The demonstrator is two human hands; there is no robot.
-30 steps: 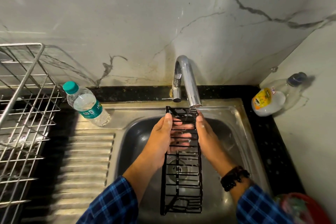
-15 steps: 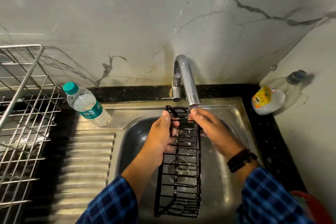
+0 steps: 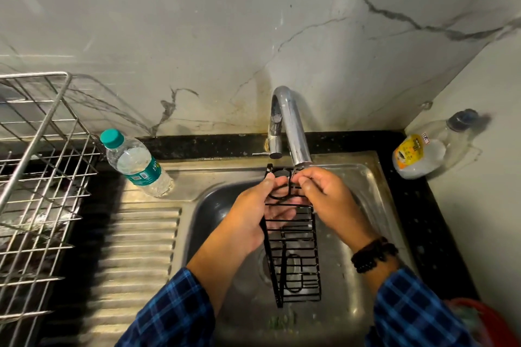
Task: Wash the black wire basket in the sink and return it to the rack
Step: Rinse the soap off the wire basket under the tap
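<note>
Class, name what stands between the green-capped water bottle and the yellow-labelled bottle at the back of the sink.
In the head view, the chrome tap stands between the water bottle and the yellow-labelled bottle.

Left grip (image 3: pixel 253 214) curled, thumb forward; right grip (image 3: pixel 329 197) pinching, fingers bent.

Kitchen corner with veined marble walls and a black stone counter.
A pale grey marble back wall (image 3: pixel 197 22) with dark veins meets a plain pale side wall (image 3: pixel 485 191) at the right. Below them a speckled black stone countertop (image 3: pixel 408 205) frames the stainless-steel sink (image 3: pixel 375 191) and its ridged steel drainboard (image 3: pixel 141 248). A curved chrome faucet (image 3: pixel 293 127) rises at the back edge and catches bright light. A clear plastic water bottle with a teal cap (image 3: pixel 135 163) stands left of it, and a clear yellow-labelled bottle (image 3: pixel 417 155) leans in the right corner.
</note>
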